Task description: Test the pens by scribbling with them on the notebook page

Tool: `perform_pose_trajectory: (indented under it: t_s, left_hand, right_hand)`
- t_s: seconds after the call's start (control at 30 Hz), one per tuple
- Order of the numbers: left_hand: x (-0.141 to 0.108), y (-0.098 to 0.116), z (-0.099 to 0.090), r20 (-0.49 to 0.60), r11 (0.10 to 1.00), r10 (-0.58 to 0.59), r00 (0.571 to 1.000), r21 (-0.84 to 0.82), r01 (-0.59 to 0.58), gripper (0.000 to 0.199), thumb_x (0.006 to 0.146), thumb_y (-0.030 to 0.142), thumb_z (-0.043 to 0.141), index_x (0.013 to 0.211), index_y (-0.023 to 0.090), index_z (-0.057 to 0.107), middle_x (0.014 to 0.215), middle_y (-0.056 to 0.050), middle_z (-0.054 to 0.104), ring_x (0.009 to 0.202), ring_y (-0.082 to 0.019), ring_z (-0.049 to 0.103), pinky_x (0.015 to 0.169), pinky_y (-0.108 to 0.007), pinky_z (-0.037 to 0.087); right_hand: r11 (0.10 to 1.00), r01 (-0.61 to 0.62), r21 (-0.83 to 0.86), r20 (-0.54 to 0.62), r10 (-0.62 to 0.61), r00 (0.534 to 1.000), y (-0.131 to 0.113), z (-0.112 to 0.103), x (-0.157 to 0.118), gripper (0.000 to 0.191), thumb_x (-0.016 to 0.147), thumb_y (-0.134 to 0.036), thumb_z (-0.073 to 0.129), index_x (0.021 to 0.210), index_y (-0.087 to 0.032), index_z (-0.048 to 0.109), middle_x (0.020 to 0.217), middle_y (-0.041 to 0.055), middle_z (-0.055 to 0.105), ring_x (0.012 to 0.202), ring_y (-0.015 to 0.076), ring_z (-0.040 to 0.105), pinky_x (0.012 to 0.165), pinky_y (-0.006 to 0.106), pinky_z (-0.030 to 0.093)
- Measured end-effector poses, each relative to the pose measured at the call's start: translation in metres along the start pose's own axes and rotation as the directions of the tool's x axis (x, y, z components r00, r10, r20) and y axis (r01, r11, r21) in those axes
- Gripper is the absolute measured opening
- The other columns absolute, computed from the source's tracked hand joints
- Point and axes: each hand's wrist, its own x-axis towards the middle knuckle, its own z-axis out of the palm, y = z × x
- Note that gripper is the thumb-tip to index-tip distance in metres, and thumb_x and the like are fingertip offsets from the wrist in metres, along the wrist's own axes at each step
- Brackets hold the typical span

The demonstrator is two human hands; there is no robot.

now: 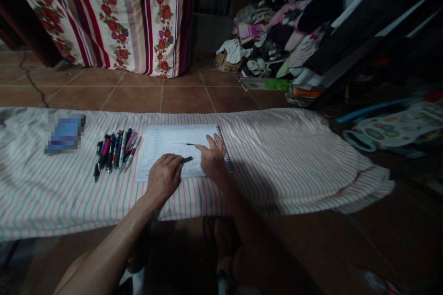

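Observation:
An open spiral notebook (152, 143) with writing on its page lies on the striped cloth, its coil on the right. My left hand (164, 174) rests on its lower part, closed on a short dark pen piece (187, 159) that sticks out to the right of the fingertips. Over the right part of the page, my right hand (212, 156) pinches the dark end of a thin, clear pen refill (182, 144) that points left. The other fingers of that hand are raised and spread near the coil.
Several pens (116, 150) lie side by side left of the notebook. Farther left is a blue, blurred-out object (64, 134). The striped cloth (284, 156) covers the long surface. Beyond are a floral curtain (138, 18) and piled clothes (270, 32); toys (387, 126) are at right.

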Motion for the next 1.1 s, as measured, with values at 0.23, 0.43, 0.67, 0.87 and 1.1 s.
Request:
perform_pose_trajectory:
  t_s: [0.23, 0.43, 0.67, 0.87, 1.1]
  left_hand:
    - [0.0003, -0.0007, 0.0012, 0.0, 1.0, 0.003, 1.0, 0.005, -0.003, 0.024, 0.088, 0.02, 0.047, 0.105, 0.016, 0.063, 0.101, -0.008, 0.068, 0.096, -0.023, 0.058, 0.084, -0.039, 0.05]
    - [-0.0009, -0.002, 0.0041, -0.007, 1.0, 0.012, 1.0, 0.006, -0.012, 0.024, 0.088, 0.02, 0.047, 0.106, 0.015, 0.063, 0.102, -0.008, 0.068, 0.097, -0.023, 0.057, 0.086, -0.039, 0.05]
    - [-0.0011, -0.0015, 0.0026, -0.001, 1.0, 0.008, 1.0, -0.002, -0.008, 0.024, 0.088, 0.02, 0.047, 0.106, 0.015, 0.063, 0.102, -0.009, 0.068, 0.096, -0.023, 0.057, 0.085, -0.039, 0.05]
    - [0.0002, -0.0001, 0.0019, 0.02, 1.0, 0.001, 1.0, 0.007, -0.001, 0.025, 0.089, 0.02, 0.046, 0.106, 0.015, 0.062, 0.102, -0.008, 0.067, 0.097, -0.022, 0.056, 0.086, -0.038, 0.049]
    - [0.0, -0.0009, 0.0019, 0.032, 1.0, 0.004, 0.999, 0.0, -0.004, 0.025, 0.089, 0.02, 0.045, 0.107, 0.016, 0.062, 0.103, -0.008, 0.067, 0.097, -0.022, 0.056, 0.086, -0.038, 0.048]
  right_hand:
    - [0.999, -0.022, 0.039, 0.008, 0.021, 1.0, 0.0025, -0.0015, -0.002, 0.029, 0.084, -0.017, 0.047, 0.099, -0.022, 0.071, 0.132, 0.0145, 0.049, 0.131, 0.0332, 0.028, 0.098, 0.053, 0.032]
    - [0.998, -0.027, 0.056, 0.044, 0.025, 0.999, 0.0038, -0.0014, -0.0015, 0.027, 0.085, -0.022, 0.048, 0.098, -0.023, 0.071, 0.133, 0.0146, 0.047, 0.132, 0.0327, 0.026, 0.096, 0.054, 0.033]
    - [0.995, -0.02, 0.093, 0.02, 0.018, 1.0, 0.0032, -0.0018, -0.0011, 0.024, 0.084, -0.022, 0.05, 0.093, -0.022, 0.072, 0.129, 0.0128, 0.051, 0.132, 0.031, 0.028, 0.1, 0.051, 0.031]
    - [0.99, 0.012, 0.139, -0.038, -0.007, 0.999, 0.0054, 0.002, -0.0026, 0.023, 0.083, -0.021, 0.051, 0.087, -0.022, 0.073, 0.123, 0.0111, 0.055, 0.129, 0.0307, 0.031, 0.101, 0.049, 0.031]
    - [0.989, 0.03, 0.145, -0.061, -0.022, 0.998, 0.0059, 0.0029, -0.0031, 0.022, 0.084, -0.023, 0.051, 0.081, -0.022, 0.073, 0.12, 0.0102, 0.058, 0.128, 0.0299, 0.033, 0.102, 0.048, 0.031]
